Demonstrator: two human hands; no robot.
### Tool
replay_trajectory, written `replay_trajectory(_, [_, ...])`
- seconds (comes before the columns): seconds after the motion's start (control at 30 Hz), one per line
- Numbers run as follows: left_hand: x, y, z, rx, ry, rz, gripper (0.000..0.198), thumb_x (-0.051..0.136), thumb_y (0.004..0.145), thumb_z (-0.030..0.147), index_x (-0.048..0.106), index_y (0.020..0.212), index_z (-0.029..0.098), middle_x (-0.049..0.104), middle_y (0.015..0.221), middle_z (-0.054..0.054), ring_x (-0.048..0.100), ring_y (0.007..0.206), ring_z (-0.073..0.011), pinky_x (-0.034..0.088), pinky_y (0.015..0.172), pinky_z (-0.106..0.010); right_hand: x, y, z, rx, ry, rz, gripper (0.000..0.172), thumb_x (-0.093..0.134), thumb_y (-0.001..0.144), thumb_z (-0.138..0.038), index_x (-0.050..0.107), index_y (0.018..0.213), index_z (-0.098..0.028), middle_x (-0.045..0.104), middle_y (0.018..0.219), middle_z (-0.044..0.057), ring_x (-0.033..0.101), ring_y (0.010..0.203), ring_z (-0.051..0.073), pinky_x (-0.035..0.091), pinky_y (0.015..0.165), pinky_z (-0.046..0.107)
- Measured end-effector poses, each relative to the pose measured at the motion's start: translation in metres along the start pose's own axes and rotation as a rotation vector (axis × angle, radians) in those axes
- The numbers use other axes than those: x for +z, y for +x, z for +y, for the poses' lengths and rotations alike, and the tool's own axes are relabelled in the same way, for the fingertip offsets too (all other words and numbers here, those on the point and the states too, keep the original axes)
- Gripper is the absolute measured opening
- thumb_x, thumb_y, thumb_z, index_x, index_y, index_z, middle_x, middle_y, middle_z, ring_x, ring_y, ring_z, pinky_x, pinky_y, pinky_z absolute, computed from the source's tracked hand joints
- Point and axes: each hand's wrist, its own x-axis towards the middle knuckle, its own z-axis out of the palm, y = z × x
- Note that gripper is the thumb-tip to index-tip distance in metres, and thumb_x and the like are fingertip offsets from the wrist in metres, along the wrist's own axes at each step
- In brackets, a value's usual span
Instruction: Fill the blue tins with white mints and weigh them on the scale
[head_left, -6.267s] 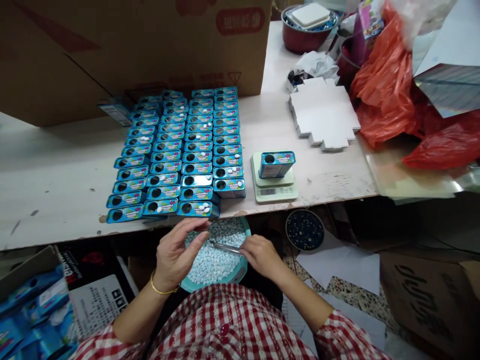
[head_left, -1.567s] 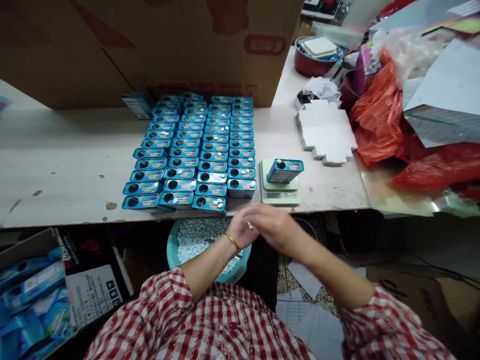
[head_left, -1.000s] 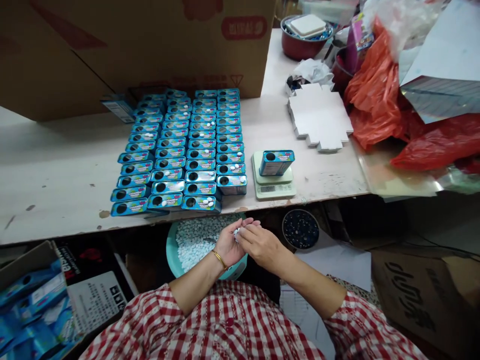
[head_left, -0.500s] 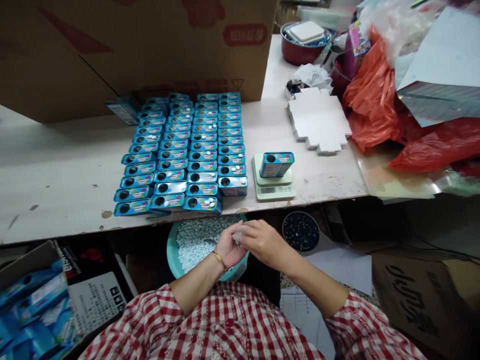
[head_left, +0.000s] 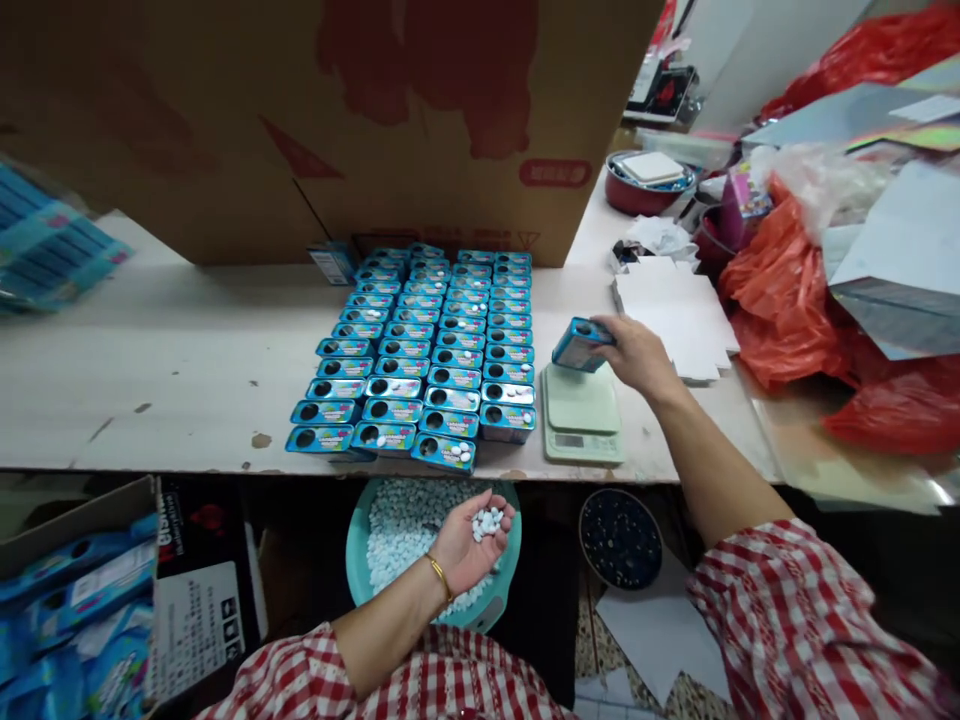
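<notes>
My left hand point(head_left: 466, 548) is cupped palm up over the teal basin point(head_left: 357, 555), holding a small heap of white candies point(head_left: 487, 524). Many more white candies point(head_left: 397, 535) fill that basin. In my right hand point(head_left: 637, 352) is a blue candy tin point(head_left: 582, 344), gripped at its right end and tilted just above the pale green kitchen scale point(head_left: 583, 402). To the left, close-set rows of blue tins point(head_left: 390, 410) stand on the table with round holes in their tops. A few loose candies lie on some lids.
Behind the rows stands a large cardboard box point(head_left: 420, 120). White cut-out cards point(head_left: 675, 310) and red plastic bags point(head_left: 784, 275) lie at the right. Below the table edge are a dark round container point(head_left: 621, 540) and a carton of blue packs point(head_left: 71, 600).
My right hand has left my left hand, reached up to the scale and lifted the tin from it. My left hand has turned palm up, showing candies. The view has shifted.
</notes>
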Motion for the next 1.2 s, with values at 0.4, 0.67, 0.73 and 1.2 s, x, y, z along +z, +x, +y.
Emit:
replay_trajectory(0.4, [-0.032, 0.0, 0.019, 0.035, -0.022, 0.125, 0.023, 0.05, 0.085, 0.02, 0.058, 0.067, 0.008, 0.061, 0.063, -0.007, 0.056, 0.049, -0.0081, 0.043, 0.042, -0.015, 0.058, 0.142, 0.022, 0.177, 0.033, 0.004, 0.047, 0.046, 0.082, -0.017, 0.049, 0.129, -0.019, 0.048, 0.131, 0.012, 0.047, 0.114, 0.024, 0.039, 0.093, 0.037])
replay_trajectory(0.67, [-0.024, 0.002, 0.006, 0.003, 0.034, 0.011, 0.025, 0.049, 0.086, 0.02, 0.059, 0.066, 0.008, 0.061, 0.061, -0.007, 0.055, 0.049, -0.008, 0.041, 0.042, -0.015, 0.025, -0.049, -0.095, -0.5, 0.082, 0.095, 0.027, 0.055, 0.082, -0.041, 0.064, 0.102, -0.025, 0.059, 0.111, 0.006, 0.049, 0.104, 0.022, 0.039, 0.087, 0.037])
replay_trajectory(0.73, [-0.024, -0.001, -0.002, -0.005, 0.063, -0.018, 0.024, 0.05, 0.085, 0.021, 0.059, 0.067, 0.007, 0.061, 0.062, -0.007, 0.055, 0.049, -0.0083, 0.041, 0.042, -0.015, 0.043, -0.076, -0.116, -0.537, -0.034, 0.105, 0.028, 0.055, 0.083, -0.035, 0.061, 0.108, -0.024, 0.057, 0.118, 0.007, 0.047, 0.106, 0.023, 0.038, 0.084, 0.036])
replay_trajectory(1.2, [-0.021, -0.008, -0.017, -0.005, 0.119, -0.048, 0.024, 0.05, 0.086, 0.021, 0.058, 0.069, 0.007, 0.061, 0.062, -0.008, 0.057, 0.049, -0.0086, 0.045, 0.042, -0.014, -0.02, -0.083, -0.083, -0.424, -0.296, 0.081, 0.015, 0.05, 0.085, -0.016, 0.063, 0.091, -0.021, 0.057, 0.115, 0.006, 0.046, 0.097, 0.022, 0.036, 0.076, 0.034])
